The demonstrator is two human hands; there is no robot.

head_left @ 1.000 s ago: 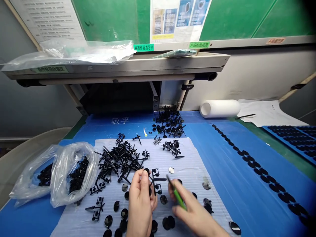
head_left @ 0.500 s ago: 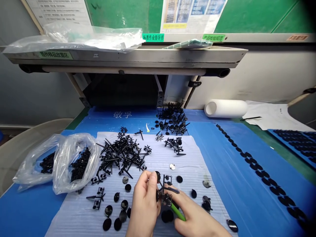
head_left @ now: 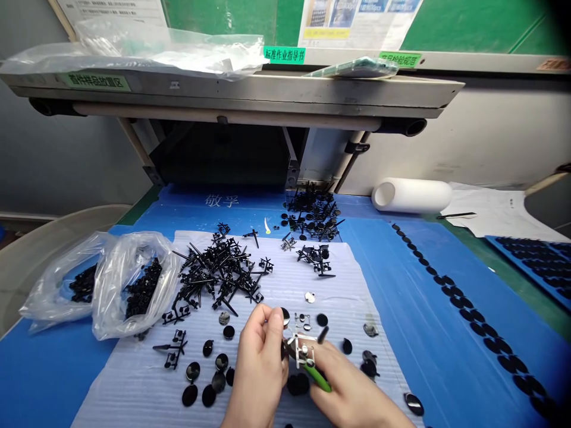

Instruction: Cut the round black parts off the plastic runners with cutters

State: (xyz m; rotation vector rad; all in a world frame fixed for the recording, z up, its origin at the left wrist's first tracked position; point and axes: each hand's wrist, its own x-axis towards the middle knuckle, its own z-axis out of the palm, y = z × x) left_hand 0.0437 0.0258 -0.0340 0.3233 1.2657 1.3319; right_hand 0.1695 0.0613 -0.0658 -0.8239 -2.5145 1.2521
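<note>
Clear bags (head_left: 106, 306): two, containing small black parts.
Sprue heap (head_left: 218, 267): on the pale foam sheet (head_left: 147, 395).
Left hand (head_left: 264, 362): thumb and fingers pinched closed on the black sprue (head_left: 298, 345).
Black sprue: between both hands.
Right hand (head_left: 334, 370): fingers curled round green-handled nippers (head_left: 318, 378), tips at the sprue.
Disc rows (head_left: 489, 329): right, on blue mat (head_left: 401, 321).

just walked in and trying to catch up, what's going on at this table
Two bare hands are at work: the left hand holds a small plastic frame, and the right hand grips a green-handled tool close to it. Loose black discs lie around them on a white sheet. A pile of black frames lies farther back, and clear bags of small black parts sit at the left.
</note>
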